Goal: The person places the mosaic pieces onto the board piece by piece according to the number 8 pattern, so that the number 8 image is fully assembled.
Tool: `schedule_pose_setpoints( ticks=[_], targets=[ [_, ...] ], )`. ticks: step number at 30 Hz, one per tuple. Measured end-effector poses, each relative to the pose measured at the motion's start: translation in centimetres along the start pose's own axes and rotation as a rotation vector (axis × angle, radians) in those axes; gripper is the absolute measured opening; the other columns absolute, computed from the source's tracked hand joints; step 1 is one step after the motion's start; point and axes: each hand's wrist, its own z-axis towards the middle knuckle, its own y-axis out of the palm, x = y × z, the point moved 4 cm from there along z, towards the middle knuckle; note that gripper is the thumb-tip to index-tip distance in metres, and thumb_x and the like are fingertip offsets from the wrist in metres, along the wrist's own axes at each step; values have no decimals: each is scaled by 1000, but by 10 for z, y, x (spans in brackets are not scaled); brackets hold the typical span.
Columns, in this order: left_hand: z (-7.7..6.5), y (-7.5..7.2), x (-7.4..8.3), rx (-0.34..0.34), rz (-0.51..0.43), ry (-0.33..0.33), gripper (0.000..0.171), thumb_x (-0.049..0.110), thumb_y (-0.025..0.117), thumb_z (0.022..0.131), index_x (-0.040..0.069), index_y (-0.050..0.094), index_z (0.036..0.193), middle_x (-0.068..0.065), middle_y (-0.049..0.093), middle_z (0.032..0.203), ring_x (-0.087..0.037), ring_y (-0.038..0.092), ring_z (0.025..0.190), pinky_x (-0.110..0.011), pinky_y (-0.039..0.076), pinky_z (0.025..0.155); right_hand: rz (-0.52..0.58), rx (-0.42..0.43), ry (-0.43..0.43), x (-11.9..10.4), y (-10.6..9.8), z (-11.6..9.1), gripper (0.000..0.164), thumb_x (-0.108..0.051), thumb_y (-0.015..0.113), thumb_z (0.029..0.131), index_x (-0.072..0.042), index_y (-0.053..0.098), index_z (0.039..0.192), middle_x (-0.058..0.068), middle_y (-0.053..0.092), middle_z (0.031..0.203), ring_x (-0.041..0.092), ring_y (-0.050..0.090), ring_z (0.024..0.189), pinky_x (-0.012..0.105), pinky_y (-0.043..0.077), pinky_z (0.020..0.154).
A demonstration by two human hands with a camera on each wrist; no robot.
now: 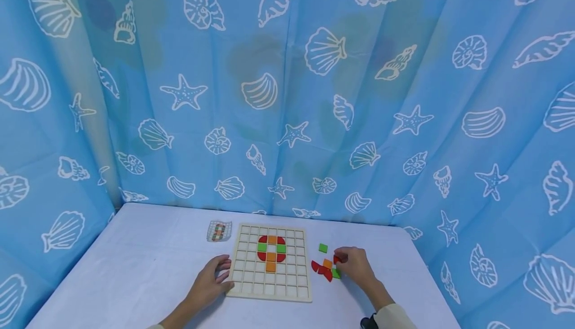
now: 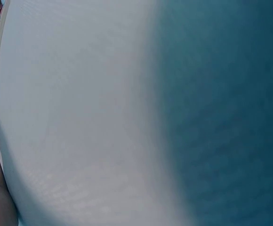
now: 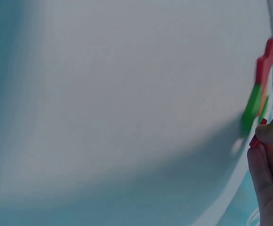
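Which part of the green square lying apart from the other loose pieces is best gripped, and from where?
Probably two opposite edges of the green square, pinched from above: it looks thin and lies flat on the table, its edges free of neighbours. Approaching from its right suits the right hand, though that now pinches a red piece.

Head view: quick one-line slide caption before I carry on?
Left hand touching the grid board, right hand pinching a red piece beside loose tiles.
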Motion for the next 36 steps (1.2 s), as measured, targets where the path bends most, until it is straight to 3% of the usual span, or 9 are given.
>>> schedule_pose_setpoints(
  ticks=[8, 22, 29, 36],
  targets=[
    [-1, 0, 1, -5, -14, -4, 69, -11, 78, 71, -5, 48, 133, -13, 57, 121, -32, 55, 116, -20, 55, 93, 93, -8, -66, -40, 18, -2, 34, -4, 79, 77, -2, 72, 111, 6, 70, 100, 18, 66, 86, 32, 65, 74],
    [0, 0, 0, -10, -14, -7, 70, -10, 78, 71, -5, 47, 134, -13, 57, 122, -32, 54, 118, -21, 55, 93, 174, -142, -166, -101, 63, -1, 32, -9, 77, 81, -7, 73, 112, -1, 70, 103, 9, 64, 86, 24, 63, 77],
    [0, 0, -1, -6, -21, -6, 70, -10, 78, 71, -5, 47, 133, -13, 57, 122, -32, 55, 117, -20, 55, 93, 175, -213, -192, -117, 73, -4, 31, -11, 76, 83, -8, 73, 114, -1, 69, 106, 7, 62, 85, 22, 62, 77],
    [1, 0, -1, -1, -29, -2, 70, -11, 78, 70, -6, 48, 133, -13, 57, 121, -32, 55, 116, -20, 55, 93, 146, -215, -204, -122, 78, -5, 31, -9, 77, 82, -6, 73, 113, -2, 71, 100, 5, 63, 83, 23, 62, 77]
  ],
)
